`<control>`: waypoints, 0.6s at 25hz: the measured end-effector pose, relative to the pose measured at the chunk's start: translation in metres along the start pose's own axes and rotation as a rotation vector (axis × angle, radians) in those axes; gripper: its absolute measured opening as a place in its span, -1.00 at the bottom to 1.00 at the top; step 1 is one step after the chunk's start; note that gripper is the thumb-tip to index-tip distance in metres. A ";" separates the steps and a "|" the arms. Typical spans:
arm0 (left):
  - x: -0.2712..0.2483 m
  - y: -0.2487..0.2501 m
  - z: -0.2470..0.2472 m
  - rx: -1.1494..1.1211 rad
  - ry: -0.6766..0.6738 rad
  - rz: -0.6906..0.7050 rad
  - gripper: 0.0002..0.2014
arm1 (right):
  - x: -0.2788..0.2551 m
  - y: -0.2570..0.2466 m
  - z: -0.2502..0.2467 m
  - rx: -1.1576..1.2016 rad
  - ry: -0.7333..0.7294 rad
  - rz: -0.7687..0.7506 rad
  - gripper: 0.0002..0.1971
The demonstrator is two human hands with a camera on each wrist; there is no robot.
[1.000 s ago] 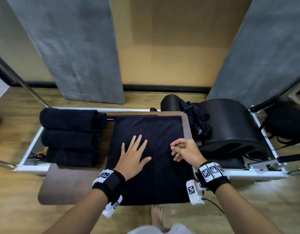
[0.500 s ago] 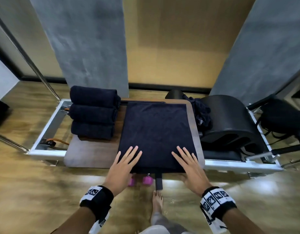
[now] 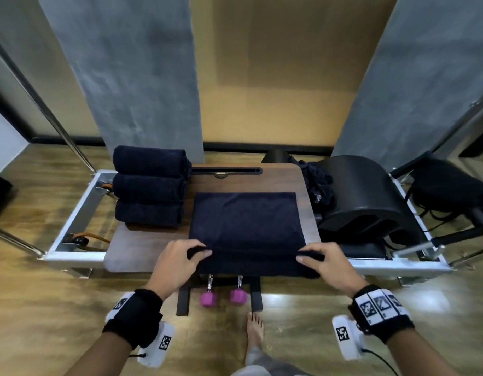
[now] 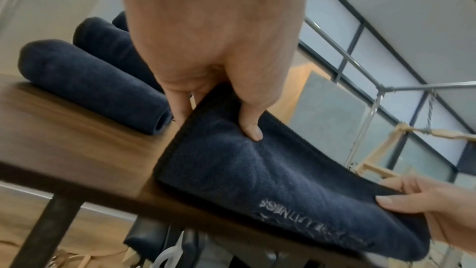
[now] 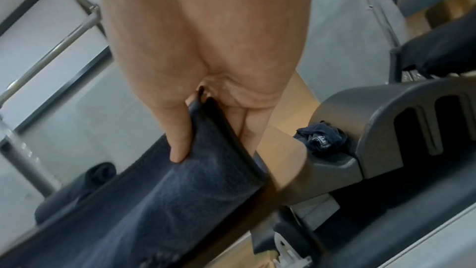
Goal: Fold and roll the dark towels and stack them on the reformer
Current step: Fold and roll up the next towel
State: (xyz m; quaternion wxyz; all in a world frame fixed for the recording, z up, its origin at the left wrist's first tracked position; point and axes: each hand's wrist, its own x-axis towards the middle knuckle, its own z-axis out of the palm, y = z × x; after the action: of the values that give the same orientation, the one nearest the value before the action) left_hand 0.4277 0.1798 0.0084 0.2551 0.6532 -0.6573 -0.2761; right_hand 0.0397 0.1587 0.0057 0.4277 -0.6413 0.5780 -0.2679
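Observation:
A folded dark navy towel (image 3: 245,221) lies flat on the brown wooden board (image 3: 142,248) across the reformer. Its near edge is turned up into a first roll. My left hand (image 3: 180,260) pinches the near left corner, thumb on top of the cloth (image 4: 255,131). My right hand (image 3: 325,263) pinches the near right corner, thumb pressed into the towel (image 5: 180,150). Three rolled dark towels (image 3: 150,185) lie stacked side by side at the board's left end; they also show as rolled towels (image 4: 92,83) behind my left hand.
A crumpled dark towel (image 3: 317,183) sits between the board and a black arc barrel (image 3: 370,196) on the right. The silver reformer frame (image 3: 74,213) runs under the board. Two pink dumbbells (image 3: 224,295) and my bare foot (image 3: 255,335) are on the wooden floor below.
Both hands came back from lying flat on the towel to its near corners, closed on them, and turned the near edge up. The towel's far edge now lies nearer, baring the board's far end.

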 end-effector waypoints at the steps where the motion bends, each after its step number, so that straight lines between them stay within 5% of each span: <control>1: 0.010 0.004 -0.004 -0.046 0.036 -0.013 -0.83 | 0.008 -0.007 -0.005 0.140 0.032 0.036 -0.94; 6: 0.069 0.020 -0.011 -0.167 0.199 -0.069 -0.87 | 0.075 -0.025 -0.022 0.351 0.220 0.087 -0.88; 11: 0.137 0.021 0.000 -0.096 0.257 -0.185 -0.83 | 0.156 -0.023 -0.029 0.350 0.239 0.140 -0.92; 15: 0.169 0.029 0.016 -0.071 0.237 -0.184 -0.61 | 0.198 -0.014 -0.030 0.064 0.291 0.208 -0.77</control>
State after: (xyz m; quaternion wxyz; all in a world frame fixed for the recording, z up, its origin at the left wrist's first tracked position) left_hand 0.3930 0.0111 0.0133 0.3274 0.7292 -0.5500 -0.2421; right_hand 0.0590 -0.0408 0.0020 0.3852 -0.5185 0.6881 -0.3305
